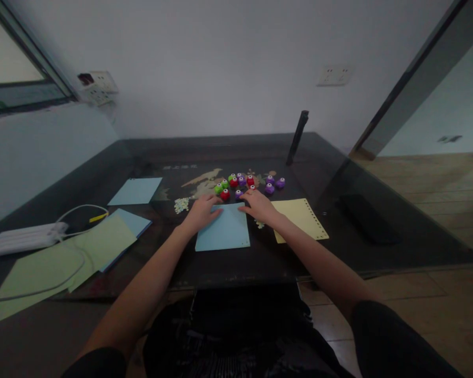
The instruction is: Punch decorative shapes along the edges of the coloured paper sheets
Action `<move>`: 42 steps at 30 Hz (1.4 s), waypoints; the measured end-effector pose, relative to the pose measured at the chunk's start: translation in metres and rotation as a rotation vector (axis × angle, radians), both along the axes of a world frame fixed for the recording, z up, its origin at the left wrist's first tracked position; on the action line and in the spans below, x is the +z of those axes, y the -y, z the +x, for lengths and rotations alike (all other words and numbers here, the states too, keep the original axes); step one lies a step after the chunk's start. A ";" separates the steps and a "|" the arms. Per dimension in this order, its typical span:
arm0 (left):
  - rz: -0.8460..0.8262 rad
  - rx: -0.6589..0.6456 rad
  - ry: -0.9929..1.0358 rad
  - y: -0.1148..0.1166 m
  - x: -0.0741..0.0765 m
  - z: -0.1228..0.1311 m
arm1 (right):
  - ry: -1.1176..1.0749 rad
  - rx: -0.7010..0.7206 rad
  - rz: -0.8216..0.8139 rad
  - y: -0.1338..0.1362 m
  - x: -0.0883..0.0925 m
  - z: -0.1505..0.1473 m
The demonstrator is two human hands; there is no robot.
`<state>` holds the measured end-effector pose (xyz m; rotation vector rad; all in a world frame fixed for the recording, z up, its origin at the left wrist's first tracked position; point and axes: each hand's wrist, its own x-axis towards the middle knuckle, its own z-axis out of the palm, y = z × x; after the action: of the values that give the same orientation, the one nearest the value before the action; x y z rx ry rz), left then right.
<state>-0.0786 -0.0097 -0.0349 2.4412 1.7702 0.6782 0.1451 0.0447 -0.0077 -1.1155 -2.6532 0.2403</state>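
A light blue sheet of paper [224,231] lies flat on the dark table in front of me. My left hand [203,211] rests at its upper left corner, thumb on the sheet and spread from the fingers. At the upper right corner, my right hand [259,206] lies with its thumb over the sheet and its fingers reaching forward. Neither hand visibly grasps anything. Just beyond the fingertips are several small toys with eyes, among them a red one [225,195], a green one [218,188] and a purple one [269,188].
A yellow sheet with punched holes [301,218] lies right, partly under my right forearm. Small pale pieces [181,205] are heaped left. Further left are another blue sheet [136,191], green sheets [63,257] and a white power strip [26,239] with cables. A black upright stick [298,137] stands behind.
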 end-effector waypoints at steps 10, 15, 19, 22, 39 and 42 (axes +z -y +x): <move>-0.018 0.010 -0.032 -0.001 -0.009 0.000 | 0.070 0.062 0.039 0.003 -0.012 -0.001; -0.002 0.001 -0.030 -0.002 -0.008 0.000 | 0.002 0.052 0.043 0.005 -0.013 -0.002; -0.007 -0.013 -0.005 0.000 -0.007 0.001 | -0.056 0.029 0.042 0.006 -0.013 -0.002; -0.011 -0.028 0.022 0.001 -0.004 0.002 | -0.060 0.021 0.038 0.006 -0.013 -0.002; -0.011 -0.040 0.214 0.001 0.004 0.004 | -0.174 0.050 -0.105 0.006 -0.018 0.000; 0.019 -0.019 0.270 0.001 0.006 0.002 | -0.268 0.054 -0.259 0.009 -0.014 0.000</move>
<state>-0.0769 -0.0104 -0.0288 2.2464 1.6414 0.9734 0.1447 0.0357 -0.0213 -1.0022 -2.4620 0.7089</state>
